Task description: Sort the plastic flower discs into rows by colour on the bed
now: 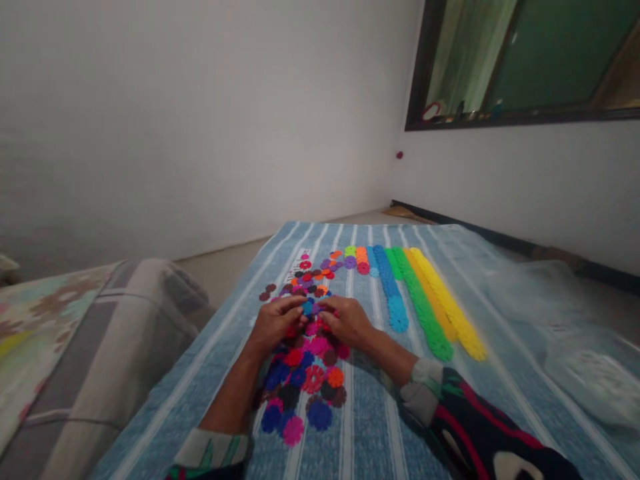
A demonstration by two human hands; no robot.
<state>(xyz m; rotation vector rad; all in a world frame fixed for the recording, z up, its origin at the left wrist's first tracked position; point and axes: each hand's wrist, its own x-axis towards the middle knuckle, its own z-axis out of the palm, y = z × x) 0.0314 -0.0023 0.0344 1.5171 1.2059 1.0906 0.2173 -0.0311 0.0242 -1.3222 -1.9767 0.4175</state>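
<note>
Above a loose spread of flower-shaped plastic discs (313,379), my two hands are close together. My left hand (275,325) is closed in a pinch at a blue flower-shaped disc (307,308). Facing it, my right hand (349,321) pinches what looks like a purple flower-shaped disc (317,307), right beside the blue one. Whether the two discs are joined or only touching, I cannot tell. Pink, red, dark blue, brown, black and orange discs lie under and around both hands, some hidden by the fingers.
Overlapping rows of discs sorted by colour lie to the right, among them a yellow row (447,300), a green row (423,310) and a blue row (389,280). A clear plastic bag (593,367) rests at the far right. The striped cloth (370,427) covers the surface; grey fabric (150,320) stands left.
</note>
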